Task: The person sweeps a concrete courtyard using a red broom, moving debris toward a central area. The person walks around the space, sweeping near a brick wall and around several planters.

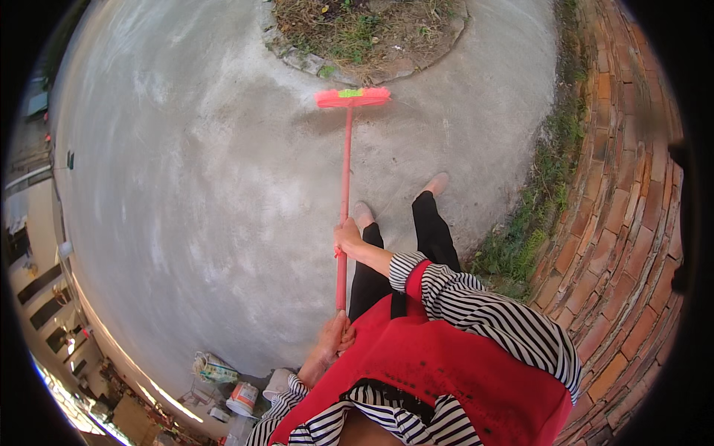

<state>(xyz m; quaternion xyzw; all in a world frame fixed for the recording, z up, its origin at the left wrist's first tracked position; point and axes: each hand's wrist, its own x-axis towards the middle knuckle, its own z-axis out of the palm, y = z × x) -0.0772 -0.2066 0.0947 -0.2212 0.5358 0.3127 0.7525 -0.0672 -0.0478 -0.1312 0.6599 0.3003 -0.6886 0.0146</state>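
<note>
I am watching the pink broom [344,186] reaching out across the grey concrete ground [186,186], its bristle head [352,97] lying just short of the stone-edged planting bed [368,37]. My worry is that the head may be catching on those rough stones, or flicking dry stalks and soil from the bed onto the concrete. The feet are also standing very near the handle, so a pull straight back could be knocking into a shoe. The right hand [346,238] is clenching around the handle partway down, fingers fully wrapped. The left hand [332,336] is closing over the handle's top end, also gripping it firmly. Behind, buckets and clutter [230,390] are sitting near the person's back, where a backward step could be tipping them.
</note>
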